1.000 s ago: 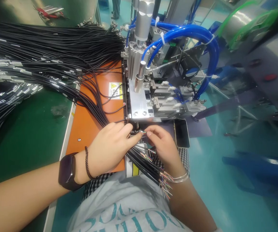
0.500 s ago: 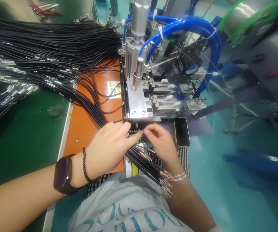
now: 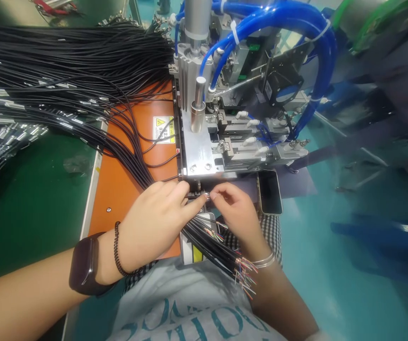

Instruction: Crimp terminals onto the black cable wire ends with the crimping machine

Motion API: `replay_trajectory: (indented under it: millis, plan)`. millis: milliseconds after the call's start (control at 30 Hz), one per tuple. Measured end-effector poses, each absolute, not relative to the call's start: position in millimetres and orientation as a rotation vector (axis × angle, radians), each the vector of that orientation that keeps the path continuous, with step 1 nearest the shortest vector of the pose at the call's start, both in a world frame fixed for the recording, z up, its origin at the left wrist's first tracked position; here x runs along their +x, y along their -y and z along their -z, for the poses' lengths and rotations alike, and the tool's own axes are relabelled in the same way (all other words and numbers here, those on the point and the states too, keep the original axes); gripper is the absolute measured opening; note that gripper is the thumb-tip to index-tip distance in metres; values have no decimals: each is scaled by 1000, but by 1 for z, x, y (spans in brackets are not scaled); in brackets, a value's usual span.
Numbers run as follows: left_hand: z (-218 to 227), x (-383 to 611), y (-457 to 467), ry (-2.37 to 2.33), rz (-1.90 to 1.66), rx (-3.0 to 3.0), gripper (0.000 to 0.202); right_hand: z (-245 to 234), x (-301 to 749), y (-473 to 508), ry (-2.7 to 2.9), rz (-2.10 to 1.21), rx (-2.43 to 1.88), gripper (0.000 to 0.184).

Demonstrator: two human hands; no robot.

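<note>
My left hand (image 3: 156,220) rests on the orange plate (image 3: 126,184), fingers pinched on a black cable end at the machine's front slot (image 3: 199,192). My right hand (image 3: 234,210) meets it from the right, thumb and forefinger pinched on the small stripped wire tip (image 3: 207,195). A bundle of black cables (image 3: 211,246) with coloured stripped wires runs under both hands toward my lap. A dark watch and a bead bracelet sit on my left wrist, a thin bangle on my right.
A metal machine (image 3: 204,137) with a cylinder and blue air hoses (image 3: 296,28) stands just behind the hands. Masses of black cables (image 3: 58,80) spread over the green bench (image 3: 30,203) at left. A phone (image 3: 270,192) lies right of the hands.
The view has shifted slightly; both hands stay pinched together at the machine's front slot, with hardly any movement.
</note>
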State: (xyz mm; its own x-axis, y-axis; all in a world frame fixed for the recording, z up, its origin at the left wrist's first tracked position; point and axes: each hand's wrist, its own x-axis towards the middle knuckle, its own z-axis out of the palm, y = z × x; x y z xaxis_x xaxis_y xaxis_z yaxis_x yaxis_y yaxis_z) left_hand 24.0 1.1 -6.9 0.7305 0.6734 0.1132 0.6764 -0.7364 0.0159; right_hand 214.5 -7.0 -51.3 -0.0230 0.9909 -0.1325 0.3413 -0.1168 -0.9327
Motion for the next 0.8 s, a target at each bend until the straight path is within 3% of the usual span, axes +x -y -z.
replay_trajectory:
  millis: [800]
  plan:
    - [2, 21, -3, 1030, 73, -2923, 56, 48, 208, 10, 1476, -1009, -1609, 13]
